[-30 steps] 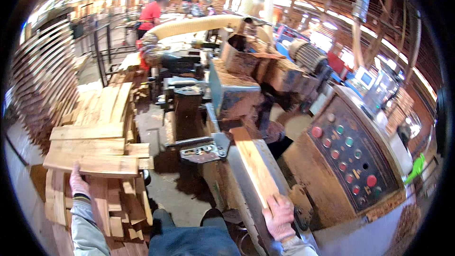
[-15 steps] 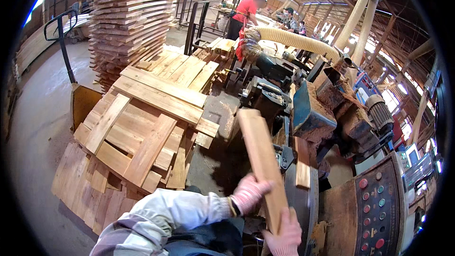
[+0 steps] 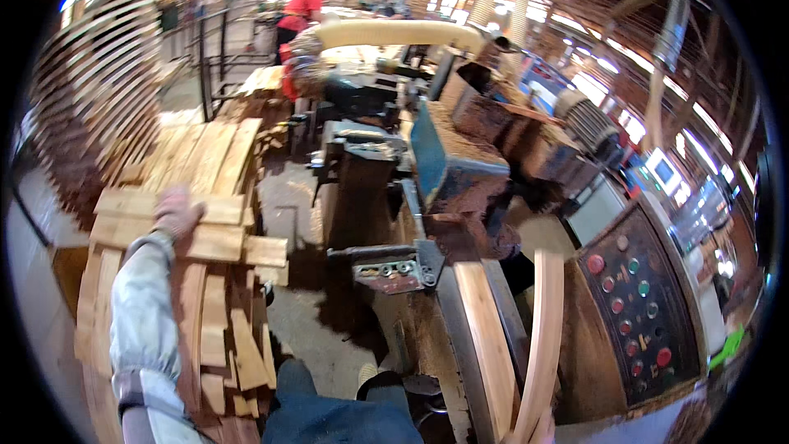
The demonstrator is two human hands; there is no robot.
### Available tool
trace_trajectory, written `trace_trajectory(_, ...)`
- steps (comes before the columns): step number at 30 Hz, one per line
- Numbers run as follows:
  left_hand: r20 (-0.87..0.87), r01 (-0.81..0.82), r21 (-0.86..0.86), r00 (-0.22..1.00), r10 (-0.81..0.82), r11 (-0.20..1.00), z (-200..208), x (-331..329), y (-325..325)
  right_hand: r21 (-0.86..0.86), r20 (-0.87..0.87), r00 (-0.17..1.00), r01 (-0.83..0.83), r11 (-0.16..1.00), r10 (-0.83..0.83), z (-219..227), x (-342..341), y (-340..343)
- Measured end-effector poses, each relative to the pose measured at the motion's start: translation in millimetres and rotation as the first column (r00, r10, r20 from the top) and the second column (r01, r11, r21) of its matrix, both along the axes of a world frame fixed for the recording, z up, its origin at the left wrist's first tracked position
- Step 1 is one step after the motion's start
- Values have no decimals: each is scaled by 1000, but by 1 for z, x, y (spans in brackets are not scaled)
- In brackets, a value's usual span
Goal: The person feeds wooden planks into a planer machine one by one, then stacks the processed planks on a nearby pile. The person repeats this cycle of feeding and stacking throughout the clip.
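Observation:
My left hand, in a pale knitted glove and slightly blurred, reaches out over a stack of boards. It rests on a light wooden board lying crosswise on top, thumb spread from the fingers. Only a little of my right hand shows at the bottom edge, closed around the lower end of a long wooden board. That board stands up at a slant beside the control panel. Another narrow board lies on the machine's metal bed, left of the held one.
A woodworking machine with a blue guard and a sawdust-covered housing stands ahead. Its button panel is at the right. A ribbed hose crosses behind. Tall stacked boards stand far left; a person in red works beyond.
My left hand has let go of the held board and moved left onto the stack. The right hand keeps the board, now farther right. The view has turned right.

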State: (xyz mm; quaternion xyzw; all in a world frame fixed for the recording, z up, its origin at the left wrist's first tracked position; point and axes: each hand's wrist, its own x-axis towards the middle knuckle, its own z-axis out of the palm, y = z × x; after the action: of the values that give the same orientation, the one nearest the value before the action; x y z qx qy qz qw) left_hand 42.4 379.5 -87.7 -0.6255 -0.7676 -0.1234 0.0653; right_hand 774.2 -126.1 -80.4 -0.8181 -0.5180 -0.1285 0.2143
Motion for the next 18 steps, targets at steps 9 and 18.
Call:
trace_trajectory(9, -85, -33, -322, 996, 6, 946, 55, 14, -19, 347, -184, 967, -102, 932, 174, -15, -8, 276)
trace_trajectory(18, -94, -28, -279, 996, 1, 960, 78, 23, -111, 50, -47, 938, -341, 939, 343, 7, -24, 123)
